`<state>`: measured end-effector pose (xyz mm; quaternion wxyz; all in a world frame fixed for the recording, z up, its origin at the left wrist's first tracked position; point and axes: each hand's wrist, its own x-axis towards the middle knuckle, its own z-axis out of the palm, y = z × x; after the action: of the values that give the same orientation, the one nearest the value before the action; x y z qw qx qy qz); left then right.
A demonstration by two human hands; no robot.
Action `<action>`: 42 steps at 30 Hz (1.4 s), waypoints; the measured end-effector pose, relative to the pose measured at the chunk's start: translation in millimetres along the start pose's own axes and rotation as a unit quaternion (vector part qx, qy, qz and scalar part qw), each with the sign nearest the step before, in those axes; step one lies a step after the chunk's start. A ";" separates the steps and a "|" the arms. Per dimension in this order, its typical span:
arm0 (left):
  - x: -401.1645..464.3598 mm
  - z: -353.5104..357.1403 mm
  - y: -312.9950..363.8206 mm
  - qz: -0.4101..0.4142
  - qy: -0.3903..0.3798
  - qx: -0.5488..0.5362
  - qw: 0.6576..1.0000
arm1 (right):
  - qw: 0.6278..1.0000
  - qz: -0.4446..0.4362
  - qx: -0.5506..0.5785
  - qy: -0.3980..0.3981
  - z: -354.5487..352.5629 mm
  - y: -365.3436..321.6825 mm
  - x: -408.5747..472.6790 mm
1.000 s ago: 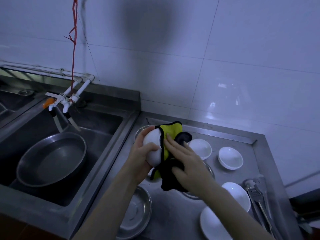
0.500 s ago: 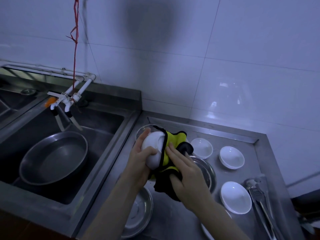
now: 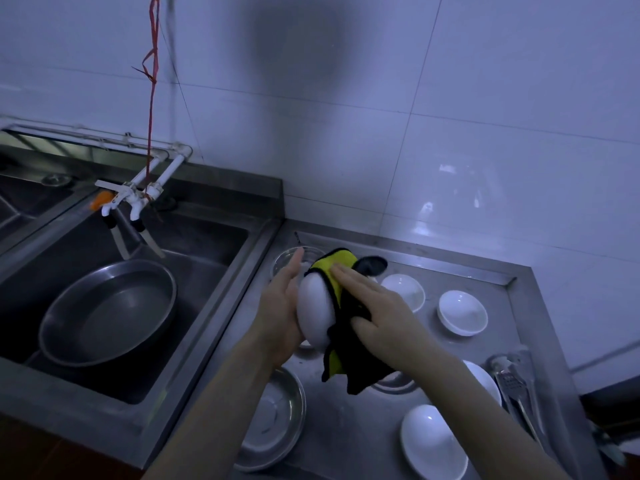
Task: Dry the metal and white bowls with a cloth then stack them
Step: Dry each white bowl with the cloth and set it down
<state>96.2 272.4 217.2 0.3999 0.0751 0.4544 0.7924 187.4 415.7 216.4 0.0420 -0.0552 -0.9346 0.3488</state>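
My left hand (image 3: 280, 306) supports a white bowl (image 3: 313, 310) on edge above the steel counter (image 3: 349, 434), palm and straight fingers flat against its outside. My right hand (image 3: 377, 313) presses a yellow and black cloth (image 3: 334, 271) into the bowl with flat fingers, and the cloth's black end hangs below. Other white bowls lie on the counter: two at the back (image 3: 403, 289) (image 3: 462, 313), one at the front (image 3: 433, 441) and one partly behind my right forearm (image 3: 485, 379). Metal bowls sit near the front (image 3: 273, 420), behind my hands (image 3: 294, 258) and under the cloth (image 3: 394, 384).
A deep sink on the left holds a large metal pan (image 3: 107, 313) under two white taps (image 3: 128, 199). Metal tongs (image 3: 516, 386) lie along the counter's right edge. A tiled wall stands close behind the counter.
My left thumb has come off the bowl's rim and the fingers now lie straight. The bowl has turned, my right hand has slid over the cloth, and the view has shifted slightly.
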 end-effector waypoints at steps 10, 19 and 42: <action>-1.3 -3.6 -12.0 -0.032 -0.019 -0.029 0.999 | 0.999 -0.008 -0.029 -0.022 -4.0 -15.9 12.1; 4.5 -14.5 -30.4 0.022 0.054 0.027 0.998 | 0.999 0.037 0.010 0.002 -1.4 -11.5 23.3; 12.2 -11.7 -15.0 0.004 0.070 -0.127 0.989 | 0.958 -0.025 0.089 0.270 54.7 13.9 -42.1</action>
<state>90.9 277.3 195.8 0.3699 -0.0303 0.3771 0.8485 223.7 385.1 164.4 0.3067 -0.1200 -0.8547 0.4012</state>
